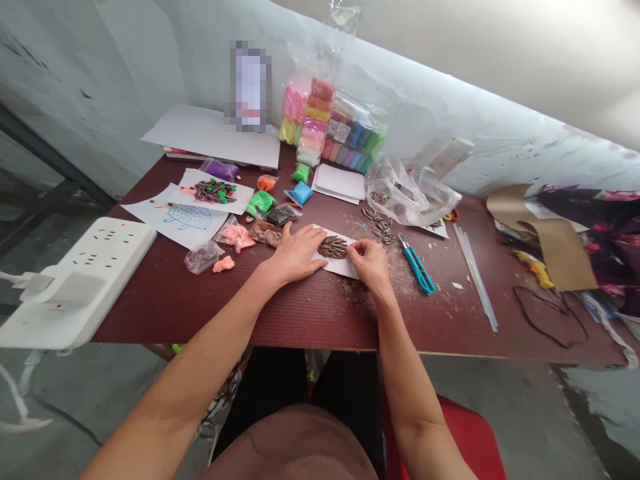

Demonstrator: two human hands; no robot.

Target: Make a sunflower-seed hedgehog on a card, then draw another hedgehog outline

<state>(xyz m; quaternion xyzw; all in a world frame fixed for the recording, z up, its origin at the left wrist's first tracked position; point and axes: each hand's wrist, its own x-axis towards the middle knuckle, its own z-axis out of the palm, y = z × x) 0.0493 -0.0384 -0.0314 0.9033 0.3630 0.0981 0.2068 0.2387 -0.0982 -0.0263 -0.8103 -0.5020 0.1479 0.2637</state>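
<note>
A small white card [341, 267] lies on the dark red table, with a cluster of striped seeds [333, 247] arranged on it in overlapping rows. My left hand [299, 253] rests flat with fingers spread over the card's left end. At the right end, my right hand [369, 262] has its thumb and forefinger pinched together beside the seeds; whatever is between the fingertips is too small to make out. Loose seeds [383, 230] lie just behind my right hand. To its right is a teal utility knife [419, 268].
Clay lumps and packets, including pink clay [237, 237], sit left of my hands. Farther left are a drawing [187, 223] and a power strip [83, 280]. Bagged colored clay [320, 127] stands against the wall. Clear sticks [475, 277] and a yellow glue gun [535, 269] lie right.
</note>
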